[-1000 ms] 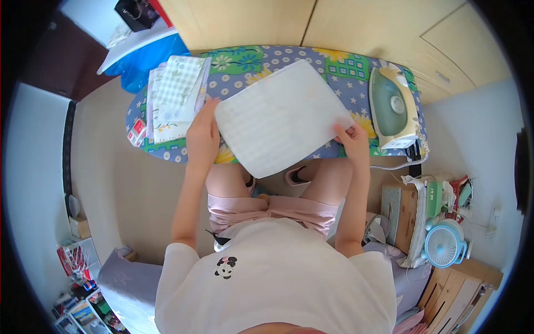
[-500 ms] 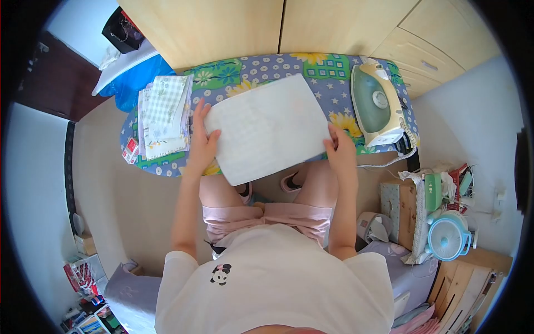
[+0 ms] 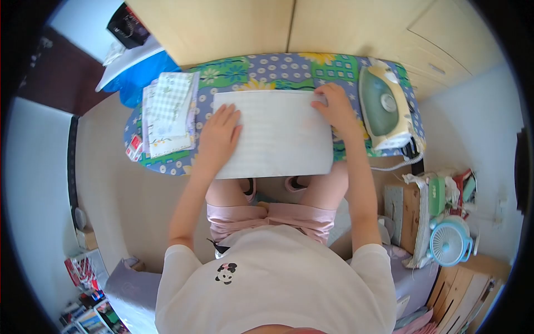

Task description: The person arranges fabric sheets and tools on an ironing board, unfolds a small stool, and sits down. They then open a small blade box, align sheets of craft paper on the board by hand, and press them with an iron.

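A large white rectangular sheet (image 3: 272, 136), smooth and fairly stiff-looking, lies on the flower-patterned ironing board (image 3: 278, 71). Its near edge reaches past the board's front, over my thighs. My left hand (image 3: 221, 136) rests on the sheet's left side, fingers stretched out over the surface. At the far right corner, my right hand (image 3: 335, 110) has its thumb and bent fingers on the sheet's edge; the underside of that grip is hidden. The cream and green iron (image 3: 378, 106) stands just right of my right hand. Left of the sheet lies a stack of folded cloths (image 3: 169, 111).
A small red and white box (image 3: 134, 148) sits at the board's left end. The iron's cord (image 3: 397, 166) hangs off the right front. Cabinet doors (image 3: 222, 28) rise behind the board. A blue fan (image 3: 450, 244) stands at the right, near a wooden box (image 3: 409, 217).
The sheet, tilted and held by both side edges before, now lies straighter on the board. My left hand has flattened onto it, and my right hand has moved up to the far right corner.
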